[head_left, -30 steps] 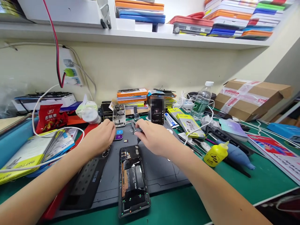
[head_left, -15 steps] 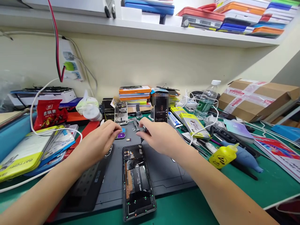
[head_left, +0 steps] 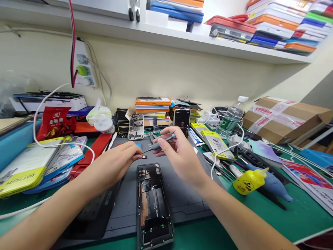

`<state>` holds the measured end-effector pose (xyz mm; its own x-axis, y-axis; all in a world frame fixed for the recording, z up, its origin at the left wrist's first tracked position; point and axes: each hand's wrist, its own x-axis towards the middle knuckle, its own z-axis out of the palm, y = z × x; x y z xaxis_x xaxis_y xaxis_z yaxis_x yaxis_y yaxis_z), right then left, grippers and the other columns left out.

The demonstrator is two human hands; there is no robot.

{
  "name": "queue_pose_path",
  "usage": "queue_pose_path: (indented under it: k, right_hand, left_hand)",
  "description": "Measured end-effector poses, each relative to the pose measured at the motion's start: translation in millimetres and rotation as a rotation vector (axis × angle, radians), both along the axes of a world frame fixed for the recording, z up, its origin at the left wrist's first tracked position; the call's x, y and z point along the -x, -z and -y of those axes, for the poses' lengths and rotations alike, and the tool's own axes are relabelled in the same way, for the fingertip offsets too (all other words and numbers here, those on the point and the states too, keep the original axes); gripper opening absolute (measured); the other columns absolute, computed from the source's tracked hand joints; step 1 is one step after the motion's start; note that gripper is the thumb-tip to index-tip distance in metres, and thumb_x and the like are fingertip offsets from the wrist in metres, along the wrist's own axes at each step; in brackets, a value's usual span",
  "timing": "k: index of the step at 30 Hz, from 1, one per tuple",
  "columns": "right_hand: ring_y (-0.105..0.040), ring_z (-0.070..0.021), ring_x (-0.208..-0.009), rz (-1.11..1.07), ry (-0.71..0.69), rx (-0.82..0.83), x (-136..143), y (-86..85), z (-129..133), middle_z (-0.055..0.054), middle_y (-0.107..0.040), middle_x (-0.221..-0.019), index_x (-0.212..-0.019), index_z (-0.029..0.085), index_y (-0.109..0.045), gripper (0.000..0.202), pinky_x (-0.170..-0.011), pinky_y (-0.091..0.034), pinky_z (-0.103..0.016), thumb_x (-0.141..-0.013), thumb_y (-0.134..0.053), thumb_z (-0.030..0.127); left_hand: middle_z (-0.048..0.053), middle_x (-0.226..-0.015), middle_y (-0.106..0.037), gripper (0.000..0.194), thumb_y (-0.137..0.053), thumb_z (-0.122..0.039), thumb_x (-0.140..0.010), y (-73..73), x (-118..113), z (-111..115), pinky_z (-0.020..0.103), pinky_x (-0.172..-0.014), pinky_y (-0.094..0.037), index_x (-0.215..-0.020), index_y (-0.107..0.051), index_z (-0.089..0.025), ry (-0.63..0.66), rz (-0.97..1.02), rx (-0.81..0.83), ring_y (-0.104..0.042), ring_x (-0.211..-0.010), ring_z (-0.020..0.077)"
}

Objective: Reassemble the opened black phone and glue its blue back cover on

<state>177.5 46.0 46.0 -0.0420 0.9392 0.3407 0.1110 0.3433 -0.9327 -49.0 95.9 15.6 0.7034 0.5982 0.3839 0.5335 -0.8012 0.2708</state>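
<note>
My right hand holds a grey screwdriver between thumb and fingers, its thin tip pointing left. The fingertips of my left hand are pinched together at that tip; anything between them is too small to make out. Below both hands, an opened black phone lies on the dark grey mat, its battery and inner parts exposed. A small card tray rests on the mat just beyond the phone. Under my left forearm is a dark flat panel.
Behind the hands stand a lit phone and an opened white-framed phone. Yellow battery boxes, a yellow bottle and a water bottle are on the right. A red snack bag sits at the left.
My right hand has lifted and turned, bringing the screwdriver from upright over the phone's top to nearly level. My left hand has moved right, to the screwdriver's tip. The camera view has shifted slightly.
</note>
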Motion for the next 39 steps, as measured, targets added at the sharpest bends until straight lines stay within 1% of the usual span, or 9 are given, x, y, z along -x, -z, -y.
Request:
queue_pose_path:
  k: [5,11,17,24,29,34,39]
  right_hand:
    - [-0.075,-0.0156,-0.08,-0.025,-0.01,0.005,2.6,4.6,1.1,-0.003,-0.068,-0.103,-0.111,0.025,-0.052,0.014,-0.079,-0.067,-0.036,-0.101,-0.059,0.031]
    - [-0.075,-0.0161,-0.084,0.021,-0.04,0.01,3.8,7.9,2.8,-0.003,-0.068,-0.105,-0.113,0.025,-0.052,0.014,-0.082,-0.067,-0.036,-0.102,-0.058,0.031]
    - [-0.075,-0.0171,-0.087,0.034,-0.04,0.0,5.3,8.7,3.4,-0.003,-0.069,-0.107,-0.112,0.026,-0.051,0.011,-0.085,-0.066,-0.04,-0.103,-0.056,0.03]
    - [-0.074,-0.0159,-0.085,0.023,-0.039,-0.02,5.7,9.0,2.4,-0.002,-0.07,-0.105,-0.113,0.026,-0.051,0.012,-0.084,-0.066,-0.037,-0.102,-0.057,0.029]
    - [-0.074,-0.0159,-0.087,0.087,-0.045,-0.014,4.2,9.4,1.8,-0.004,-0.069,-0.11,-0.115,0.026,-0.051,0.012,-0.085,-0.065,-0.037,-0.104,-0.054,0.03]
    - [-0.074,-0.0159,-0.089,0.203,-0.066,-0.034,0.8,8.1,2.8,-0.004,-0.071,-0.113,-0.119,0.026,-0.05,0.014,-0.089,-0.063,-0.038,-0.105,-0.051,0.026]
    - [-0.074,-0.018,-0.095,0.291,-0.07,-0.062,-0.5,8.4,3.2,-0.005,-0.072,-0.116,-0.12,0.027,-0.05,0.015,-0.09,-0.062,-0.04,-0.105,-0.05,0.025]
  left_hand:
    - [0.001,-0.1,-0.06,0.024,-0.034,-0.036,-0.111,3.6,0.9,-2.6,0.032,-0.08,-0.044,-0.103,-0.053,-0.024,-0.002,0.023,0.014,-0.06,-0.089,0.018]
    - [0.0,-0.1,-0.058,0.023,-0.035,-0.037,-0.111,6.5,0.1,-4.5,0.031,-0.079,-0.043,-0.102,-0.052,-0.025,-0.007,0.039,0.043,-0.059,-0.09,0.0178]
    - [0.0,-0.098,-0.058,0.025,-0.033,-0.038,-0.111,7.7,1.2,-5.6,0.031,-0.077,-0.043,-0.101,-0.052,-0.025,-0.01,0.03,0.04,-0.059,-0.088,0.0184]
    - [0.001,-0.098,-0.059,0.025,-0.033,-0.037,-0.111,8.0,0.7,-6.9,0.033,-0.076,-0.043,-0.1,-0.052,-0.024,0.007,0.004,0.024,-0.06,-0.087,0.0191]
    - [0.002,-0.097,-0.058,0.024,-0.033,-0.033,-0.111,7.6,2.2,-5.5,0.034,-0.075,-0.043,-0.101,-0.052,-0.023,0.022,-0.015,0.008,-0.059,-0.084,0.0195]
    - [0.002,-0.096,-0.06,0.024,-0.034,-0.031,-0.11,9.5,2.4,-5.8,0.034,-0.074,-0.044,-0.1,-0.055,-0.022,0.021,-0.039,-0.013,-0.06,-0.082,0.019]
    - [0.002,-0.095,-0.06,0.025,-0.034,-0.031,-0.11,10.1,2.6,-7.3,0.034,-0.074,-0.045,-0.1,-0.056,-0.022,0.007,-0.072,-0.034,-0.062,-0.082,0.0196]
